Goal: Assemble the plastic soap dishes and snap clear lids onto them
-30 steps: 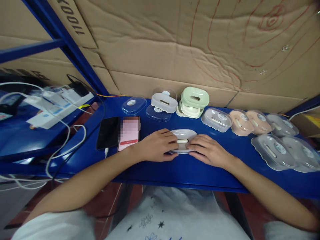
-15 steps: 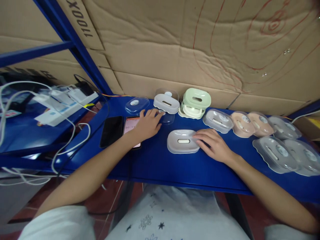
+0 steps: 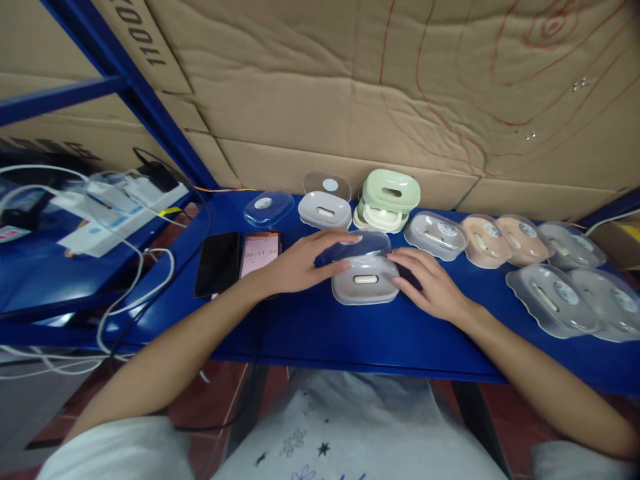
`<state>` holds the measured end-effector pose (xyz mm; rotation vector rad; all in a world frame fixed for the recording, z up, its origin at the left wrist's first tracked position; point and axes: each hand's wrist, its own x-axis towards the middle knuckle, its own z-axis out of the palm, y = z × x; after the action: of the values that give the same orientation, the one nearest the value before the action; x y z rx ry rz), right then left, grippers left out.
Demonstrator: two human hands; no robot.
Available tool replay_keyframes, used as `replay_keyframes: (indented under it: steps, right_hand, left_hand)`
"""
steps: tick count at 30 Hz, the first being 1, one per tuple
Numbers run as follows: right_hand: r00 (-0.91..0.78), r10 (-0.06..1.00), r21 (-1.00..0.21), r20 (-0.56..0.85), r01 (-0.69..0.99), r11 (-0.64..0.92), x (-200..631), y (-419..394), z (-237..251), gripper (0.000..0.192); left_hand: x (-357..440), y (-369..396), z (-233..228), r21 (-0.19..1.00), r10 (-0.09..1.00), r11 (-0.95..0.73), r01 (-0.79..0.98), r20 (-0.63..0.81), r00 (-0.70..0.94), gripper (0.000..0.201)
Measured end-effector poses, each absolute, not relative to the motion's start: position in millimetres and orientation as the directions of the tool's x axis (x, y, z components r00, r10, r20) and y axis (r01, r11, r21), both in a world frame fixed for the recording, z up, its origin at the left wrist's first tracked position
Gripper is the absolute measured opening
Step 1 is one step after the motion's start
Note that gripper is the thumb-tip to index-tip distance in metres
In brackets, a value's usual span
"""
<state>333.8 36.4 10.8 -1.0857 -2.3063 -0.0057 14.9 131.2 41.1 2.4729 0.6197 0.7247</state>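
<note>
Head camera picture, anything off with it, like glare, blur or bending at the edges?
Head view: wide-angle bending curves the blue table edge and the shelf posts; soft glare sits on the clear lid in the left hand; part of the lit phone screen is pixelated; the corners look dimmer and softer.

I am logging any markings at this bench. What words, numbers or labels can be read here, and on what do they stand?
"110011" or similar, upside down, on the cardboard box behind the blue frame; the characters are uncertain.
"00:11:02", roughly, on the lit phone screen; blurred.
Round stickers on the clear lids: too small to read.
Red pen lines on the cardboard wall: no words.
</note>
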Motion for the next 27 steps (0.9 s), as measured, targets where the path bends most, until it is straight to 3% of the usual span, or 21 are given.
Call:
replay_keyframes:
  steps: [3, 8, 13, 16, 20, 24, 27]
  right_hand:
    - [-0.470, 0.698, -0.238, 0.540, 0.710, 0.663, 333, 35, 9, 0.063]
    - [-0.352, 0.628, -0.244, 0.694, 0.706, 0.665, 333, 32, 13, 0.068]
    - [-0.555, 0.696, -0.270, 0.455, 0.659, 0.702, 334, 31, 15, 0.079]
    - [-0.578, 0.669, -0.296, 0.467, 0.611, 0.735, 334, 33, 10, 0.069]
    - [-0.579, 0.671, -0.285, 0.463, 0.619, 0.732, 336, 34, 9, 0.070]
    - [-0.631, 0.653, -0.197, 0.418, 0.639, 0.744, 339, 34, 11, 0.080]
    - [-0.664, 0.629, -0.102, 0.404, 0.651, 0.752, 338, 35, 11, 0.077]
  left_hand:
    - [19, 119, 45, 0.551, 0.489, -0.807, 0.215, 0.418, 0.766, 0.050]
    - [17, 117, 36, 0.487, 0.431, -0.848, 0.211, 0.401, 0.808, 0.052]
    - [17, 117, 26, 0.435, 0.394, -0.873, 0.219, 0.365, 0.844, 0.049]
    - [19, 115, 24, 0.356, 0.376, -0.904, 0.237, 0.397, 0.838, 0.045]
    - [21, 111, 26, 0.144, 0.272, -0.962, 0.232, 0.458, 0.846, 0.040]
    - [23, 107, 26, 0.038, 0.217, -0.974, 0.223, 0.436, 0.873, 0.048]
    - [24, 107, 24, -0.034, 0.212, -0.968, 0.248, 0.417, 0.884, 0.042]
